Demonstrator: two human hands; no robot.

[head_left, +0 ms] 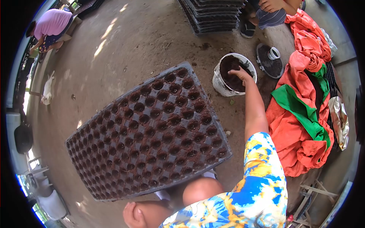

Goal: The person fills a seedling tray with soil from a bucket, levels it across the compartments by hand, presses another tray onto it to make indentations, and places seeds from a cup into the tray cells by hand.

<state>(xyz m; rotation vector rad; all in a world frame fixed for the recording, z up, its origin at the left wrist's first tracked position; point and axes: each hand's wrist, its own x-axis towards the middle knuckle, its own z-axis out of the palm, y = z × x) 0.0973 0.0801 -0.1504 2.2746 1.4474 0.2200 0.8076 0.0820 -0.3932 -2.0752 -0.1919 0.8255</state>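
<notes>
My right hand (239,73) is in the dirt bucket (219,85), my left hand (132,216) near the tray (185,65). I can't tell if they're closed.

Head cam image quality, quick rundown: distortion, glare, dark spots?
Head view: strong fisheye, black corners, scene bending near the rim; head view: bright sun streaks on the floor, shiny highlights on the foil; head view: the white bucket is dark inside, right hand partly lost in the soil; head view: the tray cells read clearly.
</notes>
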